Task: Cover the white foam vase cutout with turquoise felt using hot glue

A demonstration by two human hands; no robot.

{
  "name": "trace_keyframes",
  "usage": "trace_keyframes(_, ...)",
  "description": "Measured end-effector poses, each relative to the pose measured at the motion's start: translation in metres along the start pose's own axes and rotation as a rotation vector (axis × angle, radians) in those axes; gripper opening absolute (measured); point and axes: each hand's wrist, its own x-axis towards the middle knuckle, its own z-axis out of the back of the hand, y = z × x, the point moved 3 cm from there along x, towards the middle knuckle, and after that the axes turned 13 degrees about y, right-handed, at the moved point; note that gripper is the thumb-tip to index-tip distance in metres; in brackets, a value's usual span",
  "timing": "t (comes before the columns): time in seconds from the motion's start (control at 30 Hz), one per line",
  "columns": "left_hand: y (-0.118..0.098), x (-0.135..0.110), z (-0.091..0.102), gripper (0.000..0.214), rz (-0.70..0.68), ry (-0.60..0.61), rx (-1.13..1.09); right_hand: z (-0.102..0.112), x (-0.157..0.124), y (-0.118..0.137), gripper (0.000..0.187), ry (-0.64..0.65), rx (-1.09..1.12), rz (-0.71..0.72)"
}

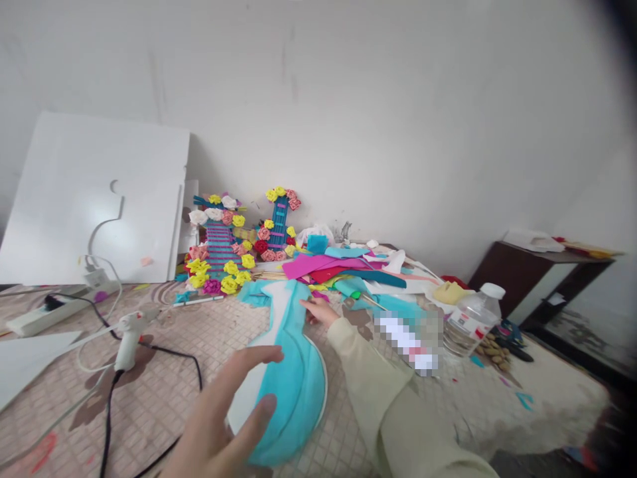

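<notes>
A white board cut in a guitar-like shape [247, 406], with a narrow neck and rounded body, lies on the table in front of me. Turquoise crepe paper [293, 392] covers its right side, leaving a white strip bare at left. My left hand [223, 405] hovers over the lower left of the body, thumb and index finger apart, holding nothing; its other fingers are mostly hidden. At the right edge of the neck, my right hand [321, 311] pinches the paper's edge, the fingertips partly out of sight.
A hot glue gun [128, 342] stands at left beside a power strip [60, 312] and cables. Behind are flower-decorated stick models [221, 245] and a heap of coloured paper [338, 264]. A plastic bottle [472, 322] stands at right. A white panel [94, 192] leans on the wall.
</notes>
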Motion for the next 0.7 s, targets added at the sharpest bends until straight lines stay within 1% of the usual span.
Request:
trace_keyframes(0.07, 0.019, 0.01, -0.024, 0.043, 0.039, 0.143, 0.06, 0.003, 0.004, 0.0, 0.026, -0.061, 0.053, 0.046)
trace_keyframes(0.13, 0.041, 0.011, -0.049, 0.049, 0.098, 0.195, 0.164, 0.007, 0.01, 0.0, 0.028, -0.144, 0.094, 0.095)
trace_keyframes(0.2, 0.058, 0.007, -0.071, 0.058, 0.143, 0.25, 0.244, 0.011, 0.018, 0.0, 0.028, -0.232, 0.12, 0.137)
trace_keyframes(0.27, 0.067, 0.001, -0.084, 0.06, 0.157, 0.264, 0.307, 0.014, 0.025, 0.0, 0.027, -0.297, 0.135, 0.169)
trace_keyframes(0.37, 0.069, -0.003, -0.09, 0.054, 0.111, 0.256, 0.358, 0.019, 0.034, 0.002, 0.023, -0.333, 0.146, 0.207)
trace_keyframes(0.5, 0.074, 0.0, -0.091, 0.044, 0.001, 0.229, 0.352, 0.02, 0.036, 0.01, 0.023, -0.326, 0.175, 0.274)
trace_keyframes(0.6, 0.08, 0.005, -0.088, 0.038, -0.018, 0.153, 0.309, 0.016, 0.03, 0.02, 0.025, -0.286, 0.2, 0.332)
trace_keyframes(0.7, 0.081, 0.003, -0.081, 0.03, -0.043, 0.092, 0.211, 0.011, 0.022, 0.031, 0.024, -0.219, 0.217, 0.376)
